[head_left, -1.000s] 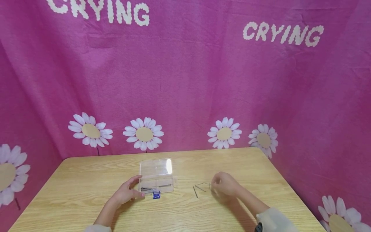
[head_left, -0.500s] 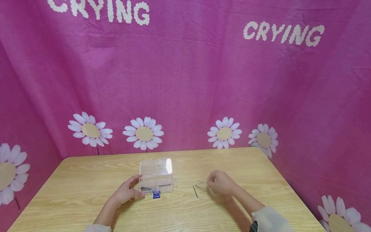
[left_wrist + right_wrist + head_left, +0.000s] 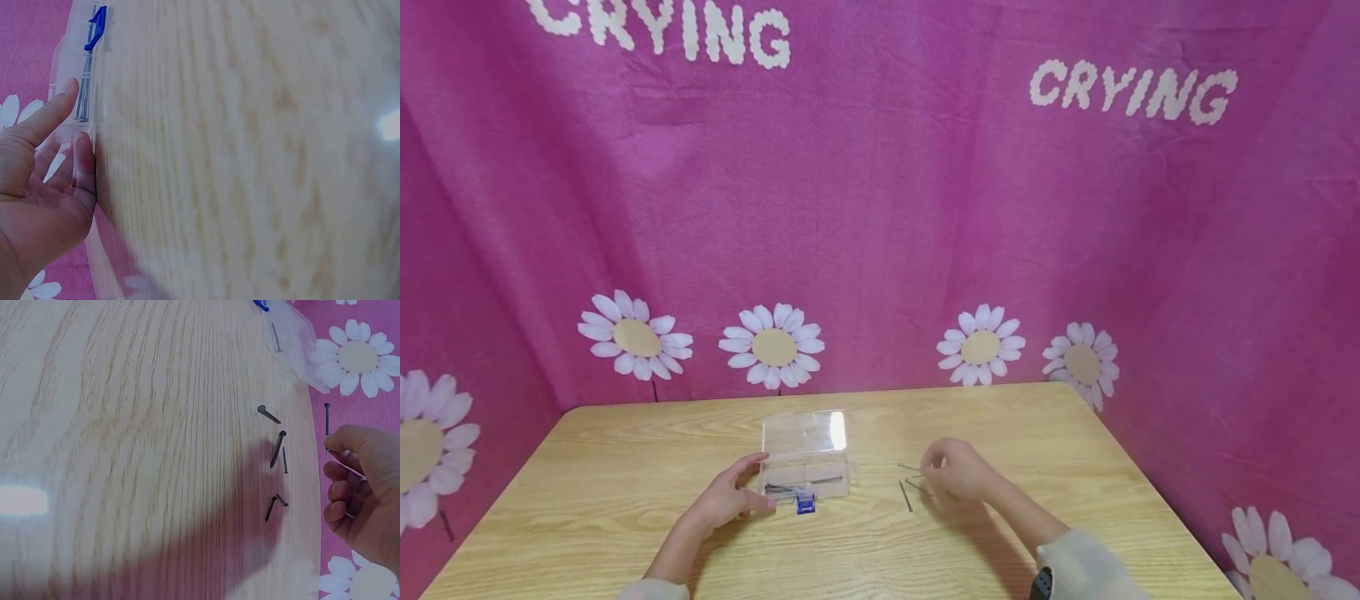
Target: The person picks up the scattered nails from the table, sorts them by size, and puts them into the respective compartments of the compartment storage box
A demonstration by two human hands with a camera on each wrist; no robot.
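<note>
A clear plastic box [image 3: 790, 433] lies with its lid raised at the back and a blue latch [image 3: 806, 504] at its front. Dark nails [image 3: 83, 94] lie inside, mostly in the left compartment. My left hand [image 3: 726, 500] holds the box's left end, thumb at the front corner and fingers at the side. To the right of the box, my right hand [image 3: 958, 472] pinches a nail [image 3: 327, 419] between thumb and index finger, head end up in the right wrist view. Several loose nails [image 3: 278, 449] lie on the table below and beside that hand.
The wooden table [image 3: 625, 500] is backed by a pink curtain [image 3: 880, 208] printed with white daisies and lettering. Curtain walls also stand along the left and right sides. A dark watch [image 3: 1041, 583] shows at the right sleeve.
My right hand has moved left toward the box, and a nail now sticks out from its fingertips. The left hand and the box have stayed in place.
</note>
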